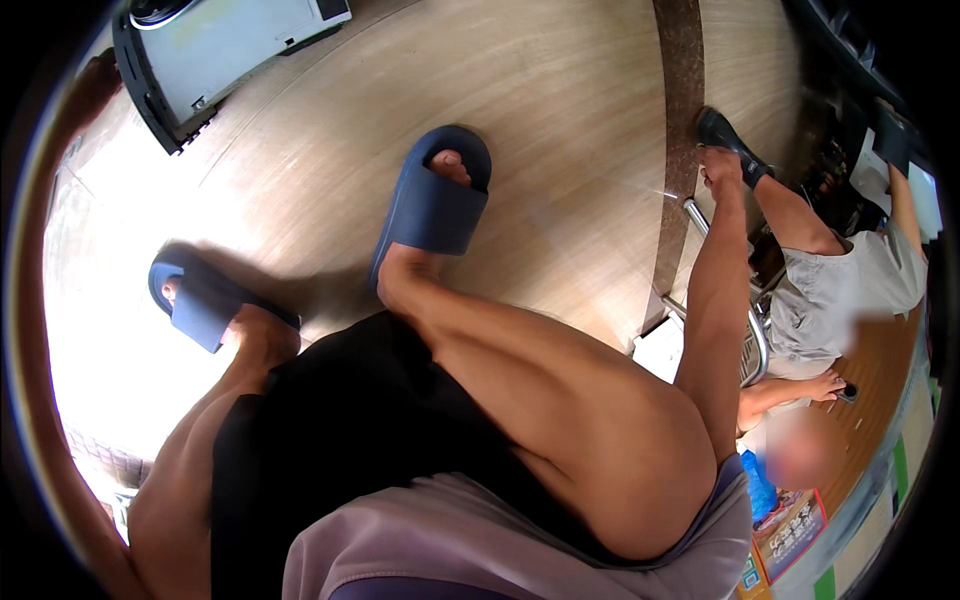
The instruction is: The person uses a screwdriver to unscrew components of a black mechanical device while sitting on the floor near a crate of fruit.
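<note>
My right arm stretches along the right side, out of a greyish-mauve sleeve. My right hand hangs at its end with the fingers curled; what they hold, if anything, is too small to tell. Behind it is another person's dark slipper. Bent along the left rim is what looks like my left arm, with my left hand dark and blurred near a pale panel-like casing. Its fingers cannot be made out. My legs and black shorts fill the middle, and my feet wear blue slide sandals.
At the right a person in grey clothes sits by a brown wooden surface. A hand there holds a small dark device. Nearby are a metal-framed chair, a blue bag and a red-edged printed board. A dark strip crosses the tiled floor.
</note>
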{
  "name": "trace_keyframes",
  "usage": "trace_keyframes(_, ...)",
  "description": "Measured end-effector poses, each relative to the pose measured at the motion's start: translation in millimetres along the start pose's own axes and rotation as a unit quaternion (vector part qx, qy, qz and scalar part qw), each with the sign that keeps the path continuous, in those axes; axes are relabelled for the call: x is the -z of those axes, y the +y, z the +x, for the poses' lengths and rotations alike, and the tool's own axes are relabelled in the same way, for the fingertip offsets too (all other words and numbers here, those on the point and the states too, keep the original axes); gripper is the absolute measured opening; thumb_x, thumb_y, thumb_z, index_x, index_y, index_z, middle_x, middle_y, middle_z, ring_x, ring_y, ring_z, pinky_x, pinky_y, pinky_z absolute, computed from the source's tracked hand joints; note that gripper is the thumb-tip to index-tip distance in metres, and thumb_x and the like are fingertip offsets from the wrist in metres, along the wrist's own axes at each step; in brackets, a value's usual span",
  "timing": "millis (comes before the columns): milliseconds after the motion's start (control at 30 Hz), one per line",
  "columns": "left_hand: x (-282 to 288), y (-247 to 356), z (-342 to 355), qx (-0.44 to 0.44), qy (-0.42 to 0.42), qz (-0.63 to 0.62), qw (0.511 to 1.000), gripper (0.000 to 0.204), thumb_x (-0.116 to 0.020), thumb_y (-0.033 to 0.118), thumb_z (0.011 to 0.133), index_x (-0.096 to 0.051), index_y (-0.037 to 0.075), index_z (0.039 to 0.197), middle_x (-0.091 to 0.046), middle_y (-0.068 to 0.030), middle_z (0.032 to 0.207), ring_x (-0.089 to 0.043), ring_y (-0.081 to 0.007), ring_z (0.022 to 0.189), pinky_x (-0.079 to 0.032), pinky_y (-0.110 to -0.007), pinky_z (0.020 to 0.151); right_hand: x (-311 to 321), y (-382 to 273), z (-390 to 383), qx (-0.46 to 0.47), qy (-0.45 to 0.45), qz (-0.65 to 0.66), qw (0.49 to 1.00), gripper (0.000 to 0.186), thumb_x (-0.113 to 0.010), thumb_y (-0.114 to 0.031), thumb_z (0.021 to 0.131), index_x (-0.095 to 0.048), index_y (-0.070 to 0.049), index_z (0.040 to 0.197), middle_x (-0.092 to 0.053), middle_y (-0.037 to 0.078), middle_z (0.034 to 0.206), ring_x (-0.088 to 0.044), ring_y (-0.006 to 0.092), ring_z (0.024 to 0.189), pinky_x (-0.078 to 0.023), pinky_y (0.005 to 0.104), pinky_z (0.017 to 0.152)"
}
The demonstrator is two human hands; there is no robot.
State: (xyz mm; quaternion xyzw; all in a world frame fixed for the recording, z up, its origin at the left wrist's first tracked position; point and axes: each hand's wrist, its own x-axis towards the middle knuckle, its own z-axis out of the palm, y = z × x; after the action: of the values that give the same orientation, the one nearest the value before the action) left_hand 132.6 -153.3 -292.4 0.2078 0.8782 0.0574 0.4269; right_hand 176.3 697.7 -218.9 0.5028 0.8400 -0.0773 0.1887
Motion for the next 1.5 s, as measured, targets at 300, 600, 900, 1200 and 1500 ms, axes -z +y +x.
trace_keyframes(300,90,-97,99,0.031,0.149,-0.032,0.988,0.044,-0.051,0.04,0.107,-0.072,0.002,0.111,-0.074,-0.0196,0.105,-0.072,-0.0328,0.089,-0.055,-0.046,0.085,-68,-66,-145,0.192,0.05,-0.204,0.959,0.037,-0.067,-0.033,0.084,-0.077,-0.007,0.108,-0.076,0.017,0.104,-0.073,0.0333,0.098,-0.056,0.0406,0.086)
trace_keyframes(600,99,-96,86,0.001,0.191,-0.014,0.982,0.04,-0.056,0.037,0.1,-0.07,0.0,0.1,-0.072,-0.022,0.097,-0.07,-0.0405,0.091,-0.053,-0.048,0.085,-42,-163,-257,0.251,-0.194,-0.169,0.933,0.028,-0.063,-0.019,0.08,-0.072,0.0,0.098,-0.072,0.022,0.106,-0.069,0.0398,0.09,-0.055,0.0438,0.079)
trace_keyframes(900,88,-96,76,0.006,0.19,-0.067,0.979,0.043,-0.058,0.04,0.098,-0.074,0.003,0.111,-0.072,-0.0255,0.105,-0.07,-0.0425,0.101,-0.054,-0.047,0.089,-66,-178,-282,0.352,-0.113,-0.258,0.893,0.032,-0.063,-0.025,0.078,-0.077,-0.002,0.095,-0.074,0.023,0.101,-0.072,0.04,0.097,-0.058,0.048,0.087)
trace_keyframes(1200,105,-112,96,-0.032,0.206,0.036,0.977,0.038,-0.062,0.034,0.098,-0.07,-0.003,0.098,-0.072,-0.0256,0.097,-0.068,-0.0452,0.09,-0.052,-0.053,0.083,-89,-214,-367,0.528,-0.043,-0.165,0.832,0.01,-0.071,-0.022,0.068,-0.074,-0.012,0.068,-0.072,0.012,0.071,-0.074,0.0296,0.073,-0.057,0.0453,0.056)
trace_keyframes(1500,140,-152,139,-0.099,0.273,-0.035,0.956,0.032,-0.055,0.026,0.102,-0.065,-0.001,0.088,-0.067,-0.0229,0.082,-0.063,-0.0386,0.069,-0.048,-0.05,0.068,-143,-243,-426,0.615,0.004,-0.101,0.782,0.012,-0.07,-0.015,0.057,-0.063,-0.007,0.061,-0.064,0.011,0.062,-0.068,0.0272,0.062,-0.051,0.0398,0.055)
